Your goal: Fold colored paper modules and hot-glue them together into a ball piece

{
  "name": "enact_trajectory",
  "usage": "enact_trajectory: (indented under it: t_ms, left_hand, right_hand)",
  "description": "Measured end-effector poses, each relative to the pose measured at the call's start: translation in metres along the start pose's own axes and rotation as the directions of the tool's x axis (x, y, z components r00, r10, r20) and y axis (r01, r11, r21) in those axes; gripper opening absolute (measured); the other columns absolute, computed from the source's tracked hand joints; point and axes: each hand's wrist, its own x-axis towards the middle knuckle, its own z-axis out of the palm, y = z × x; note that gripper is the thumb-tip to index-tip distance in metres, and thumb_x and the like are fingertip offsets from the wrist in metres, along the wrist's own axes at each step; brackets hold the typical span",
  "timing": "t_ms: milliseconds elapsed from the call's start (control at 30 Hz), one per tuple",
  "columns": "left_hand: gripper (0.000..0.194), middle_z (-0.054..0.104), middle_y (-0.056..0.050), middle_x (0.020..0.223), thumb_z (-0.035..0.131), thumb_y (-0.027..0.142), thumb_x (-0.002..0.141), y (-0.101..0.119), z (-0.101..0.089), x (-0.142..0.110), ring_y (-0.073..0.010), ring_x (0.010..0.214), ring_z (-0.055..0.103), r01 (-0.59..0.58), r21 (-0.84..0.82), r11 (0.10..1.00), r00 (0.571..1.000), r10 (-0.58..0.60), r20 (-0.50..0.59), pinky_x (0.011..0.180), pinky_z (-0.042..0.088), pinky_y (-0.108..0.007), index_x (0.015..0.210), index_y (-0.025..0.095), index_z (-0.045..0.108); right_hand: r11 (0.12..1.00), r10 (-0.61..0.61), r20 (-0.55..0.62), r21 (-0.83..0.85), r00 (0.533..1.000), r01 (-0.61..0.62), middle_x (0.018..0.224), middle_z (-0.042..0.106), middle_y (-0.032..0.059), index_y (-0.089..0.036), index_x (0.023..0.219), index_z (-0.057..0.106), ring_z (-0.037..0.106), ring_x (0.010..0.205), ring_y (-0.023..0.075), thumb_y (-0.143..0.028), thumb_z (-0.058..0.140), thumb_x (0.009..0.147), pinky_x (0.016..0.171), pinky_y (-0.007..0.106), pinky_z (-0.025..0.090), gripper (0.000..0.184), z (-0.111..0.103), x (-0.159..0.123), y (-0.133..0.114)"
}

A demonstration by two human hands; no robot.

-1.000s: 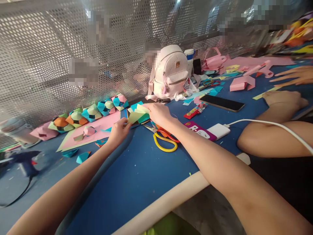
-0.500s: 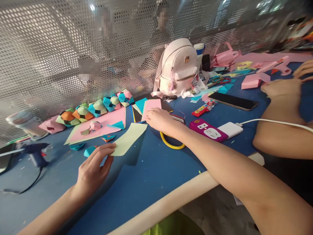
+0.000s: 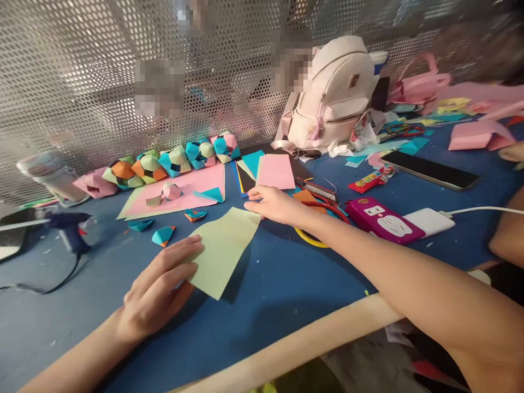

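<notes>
My left hand (image 3: 158,292) pinches a light green sheet of paper (image 3: 225,251) by its near left edge, the thumb under it. The sheet is tilted and slightly curved above the blue table. At its far right corner is my right hand (image 3: 272,204), fingers stretched forward and a little apart. Whether they touch the sheet I cannot tell. Just beyond that hand lies a pink sheet (image 3: 276,171) on a stack with blue and black paper. Small folded blue and orange pieces (image 3: 164,236) rest left of the green sheet.
Folded paper balls (image 3: 176,161) line the mesh panel. At left are a glue gun (image 3: 67,226) and a cup (image 3: 51,177). A backpack (image 3: 335,98), phone (image 3: 429,169), purple power socket (image 3: 385,221) and yellow-handled scissors (image 3: 313,237) are to the right. Another person's arm (image 3: 510,229) is at the right edge.
My right hand has come off the pink sheet toward the green sheet's far corner. The green sheet has turned and shows more of its face. The camera view has shifted.
</notes>
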Motion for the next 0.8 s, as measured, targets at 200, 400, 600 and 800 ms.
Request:
enact_trajectory:
  t_ms: [200, 400, 600, 800]
  left_hand:
    - [0.021, 0.066, -0.013, 0.118, 0.05, 0.003, 0.083, -0.001, -0.003, -0.001, -0.022, 0.107, 0.067, -0.025, -0.069, 0.997, 0.992, 0.033, 0.122, 0.079, 0.06, -0.03, 0.093, 0.021, 0.053]
    - [0.026, 0.065, -0.015, 0.118, 0.038, 0.0, 0.086, -0.011, -0.006, 0.006, -0.0202, 0.112, 0.064, 0.039, -0.205, 0.978, 0.95, 0.027, 0.31, 0.087, 0.057, -0.031, 0.091, 0.019, 0.054]
    - [0.035, 0.063, -0.018, 0.126, 0.037, -0.003, 0.081, -0.017, -0.012, 0.007, -0.0275, 0.122, 0.057, 0.016, 0.012, 1.0, 0.897, -0.02, 0.442, 0.095, 0.053, -0.043, 0.093, 0.015, 0.064]
    - [0.03, 0.07, -0.012, 0.117, 0.044, 0.003, 0.082, 0.006, -0.053, -0.012, -0.0189, 0.1, 0.069, 0.07, 0.15, 0.986, 0.948, -0.113, 0.299, 0.085, 0.056, -0.031, 0.096, 0.02, 0.065]
  right_hand:
    - [0.999, -0.034, 0.106, -0.038, 0.994, 0.038, 0.099, 0.072, 0.011, -0.013, 0.101, 0.067, 0.07, 0.075, 0.0182, -0.024, 0.057, 0.086, 0.072, 0.029, 0.051, 0.021, -0.001, 0.0, 0.006]
    - [0.838, -0.312, 0.146, -0.423, 0.939, 0.344, 0.13, 0.063, 0.0092, -0.019, 0.118, 0.067, 0.055, 0.121, 0.0277, -0.028, 0.06, 0.085, 0.1, 0.041, 0.044, 0.035, 0.005, -0.011, 0.002]
    - [0.576, -0.413, 0.263, -0.667, 0.872, 0.474, 0.122, 0.068, 0.0088, -0.02, 0.103, 0.074, 0.063, 0.111, 0.0281, -0.027, 0.052, 0.089, 0.093, 0.044, 0.048, 0.027, 0.013, -0.018, 0.012]
    - [0.452, -0.617, 0.13, -0.749, 0.777, 0.484, 0.105, 0.074, 0.0122, -0.014, 0.094, 0.072, 0.068, 0.095, 0.0287, -0.02, 0.042, 0.091, 0.08, 0.043, 0.05, 0.031, 0.019, -0.012, 0.032]
